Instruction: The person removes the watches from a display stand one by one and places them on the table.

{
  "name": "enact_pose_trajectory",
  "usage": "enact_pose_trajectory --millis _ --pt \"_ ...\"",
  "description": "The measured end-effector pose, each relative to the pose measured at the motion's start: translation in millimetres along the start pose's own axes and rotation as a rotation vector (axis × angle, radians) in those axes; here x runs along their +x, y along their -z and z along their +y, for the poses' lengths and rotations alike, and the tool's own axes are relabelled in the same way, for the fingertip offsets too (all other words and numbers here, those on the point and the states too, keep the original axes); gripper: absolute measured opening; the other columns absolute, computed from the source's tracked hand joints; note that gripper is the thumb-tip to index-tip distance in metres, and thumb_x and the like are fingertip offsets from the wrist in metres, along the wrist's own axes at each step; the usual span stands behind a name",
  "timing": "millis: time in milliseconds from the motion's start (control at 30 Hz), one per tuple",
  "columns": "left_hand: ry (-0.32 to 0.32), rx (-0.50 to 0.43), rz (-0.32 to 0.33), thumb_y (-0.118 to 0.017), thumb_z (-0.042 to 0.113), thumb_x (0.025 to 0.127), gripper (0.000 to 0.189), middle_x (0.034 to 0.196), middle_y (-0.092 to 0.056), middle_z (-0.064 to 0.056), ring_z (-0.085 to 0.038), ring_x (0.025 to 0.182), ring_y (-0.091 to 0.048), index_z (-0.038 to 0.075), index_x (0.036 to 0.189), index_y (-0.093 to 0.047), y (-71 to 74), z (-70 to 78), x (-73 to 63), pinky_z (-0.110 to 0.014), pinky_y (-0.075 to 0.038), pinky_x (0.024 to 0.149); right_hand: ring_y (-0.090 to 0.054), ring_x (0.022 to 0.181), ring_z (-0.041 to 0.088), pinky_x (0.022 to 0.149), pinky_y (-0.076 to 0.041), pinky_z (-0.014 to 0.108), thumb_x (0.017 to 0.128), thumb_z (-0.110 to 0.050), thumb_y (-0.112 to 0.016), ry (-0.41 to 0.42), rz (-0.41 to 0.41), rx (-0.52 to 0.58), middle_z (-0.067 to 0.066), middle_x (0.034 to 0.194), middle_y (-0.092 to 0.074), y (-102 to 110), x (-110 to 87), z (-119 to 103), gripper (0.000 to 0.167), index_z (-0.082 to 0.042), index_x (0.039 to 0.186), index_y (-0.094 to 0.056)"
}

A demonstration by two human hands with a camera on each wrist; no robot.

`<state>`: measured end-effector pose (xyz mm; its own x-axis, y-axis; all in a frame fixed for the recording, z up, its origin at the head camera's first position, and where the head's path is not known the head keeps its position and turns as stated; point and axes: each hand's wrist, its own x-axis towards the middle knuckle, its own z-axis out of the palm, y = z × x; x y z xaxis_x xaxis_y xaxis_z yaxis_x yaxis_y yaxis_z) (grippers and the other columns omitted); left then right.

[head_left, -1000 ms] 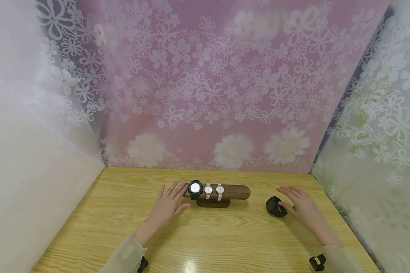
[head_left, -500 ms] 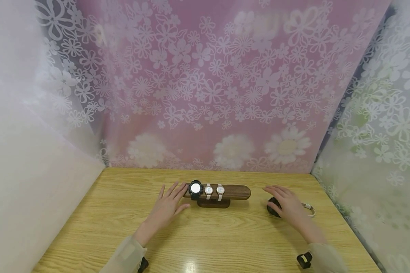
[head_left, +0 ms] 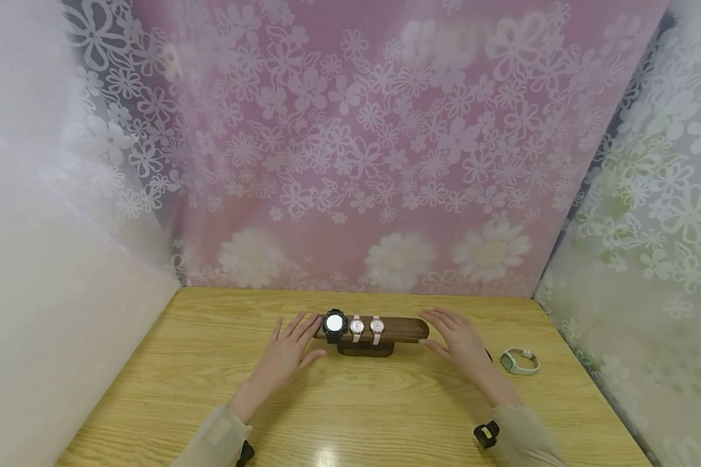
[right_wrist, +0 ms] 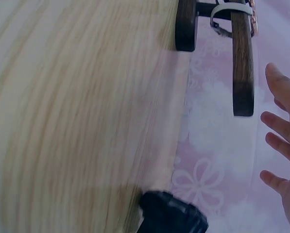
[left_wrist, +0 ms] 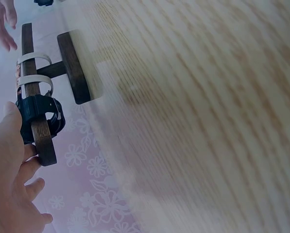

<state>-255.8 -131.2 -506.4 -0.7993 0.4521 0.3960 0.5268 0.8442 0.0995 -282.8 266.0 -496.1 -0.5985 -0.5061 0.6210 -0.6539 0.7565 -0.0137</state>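
Note:
A dark wooden watch stand [head_left: 405, 329] stands on the table, its bar raised on a short foot. Strapped round its left part are a black watch [head_left: 335, 323] and two watches with pale straps, one in the middle [head_left: 357, 327] and one beside it [head_left: 376, 327]. My left hand [head_left: 282, 355] rests its outstretched fingertips at the bar's left end, beside the black watch. By the bar's bare right end is my right hand [head_left: 463, 350], fingers spread and holding nothing; a gap shows between them in the right wrist view.
Another black watch [right_wrist: 171, 213] lies on the table, mostly hidden behind my right hand in the head view. Right of it is a pale-strapped watch [head_left: 520, 363]. Flowered cloth [head_left: 350, 162] hangs at the table's back edge, with walls on both sides.
My right hand has moved left, away from the loose black watch and over to the stand's right end. This uncovers the loose pale watch. The left hand has stayed put.

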Motion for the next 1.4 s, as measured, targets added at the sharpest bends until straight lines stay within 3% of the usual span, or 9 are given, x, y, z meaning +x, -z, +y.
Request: enact_pose_trajectory --millis 233,600,800,1167,1400 --pt "-0.009 0.006 0.006 -0.056 0.049 0.101 0.069 0.161 -0.037 -0.006 -0.031 0.151 -0.027 0.009 0.155 -0.042 -0.9 -0.1 -1.1 -0.065 -0.016 0.119 -0.054 0.128 0.04 0.101 -0.043 0.066 0.08 -0.034 -0.084 -0.01 -0.034 0.023 0.015 0.138 -0.061 -13 18.7 -21 0.072 -0.008 0.142 -0.058" --pt "-0.013 0.023 -0.003 -0.057 0.05 0.101 0.07 0.161 -0.037 -0.005 -0.029 0.151 -0.027 0.01 0.156 -0.041 -0.3 0.0 -1.3 -0.064 -0.017 0.119 -0.048 0.136 0.034 0.11 -0.038 0.061 0.086 -0.048 -0.077 -0.064 -0.155 0.038 0.01 0.144 -0.057 -32 41.5 -43 0.074 -0.013 0.147 -0.054" --pt "-0.016 0.023 -0.003 -0.056 0.051 0.101 0.07 0.161 -0.036 -0.005 -0.029 0.151 -0.027 0.01 0.156 -0.041 0.9 0.1 -1.6 -0.065 -0.017 0.119 -0.048 0.136 0.034 0.112 -0.036 0.06 0.085 -0.046 -0.078 -0.037 -0.183 0.056 0.011 0.144 -0.057 -39 52.5 -55 0.075 -0.012 0.146 -0.054" --pt "0.006 -0.011 -0.022 -0.062 0.044 0.1 0.069 0.161 -0.036 -0.005 -0.029 0.152 -0.025 0.01 0.156 -0.041 0.1 -0.2 0.5 -0.064 -0.012 0.12 -0.046 0.139 0.032 0.115 -0.034 0.056 0.088 -0.049 -0.074 -0.079 -0.246 0.085 0.011 0.144 -0.058 -48 57.7 -64 0.074 -0.012 0.148 -0.052" --pt "0.003 -0.001 -0.031 -0.058 0.048 0.101 0.07 0.161 -0.037 -0.005 -0.028 0.152 -0.025 0.011 0.156 -0.04 2.0 -1.2 -0.2 -0.064 -0.011 0.12 -0.049 0.136 0.034 0.112 -0.036 0.057 0.085 -0.041 -0.08 -0.061 -0.211 0.089 0.012 0.14 -0.061 -50 58.0 -63 0.069 -0.01 0.143 -0.057"
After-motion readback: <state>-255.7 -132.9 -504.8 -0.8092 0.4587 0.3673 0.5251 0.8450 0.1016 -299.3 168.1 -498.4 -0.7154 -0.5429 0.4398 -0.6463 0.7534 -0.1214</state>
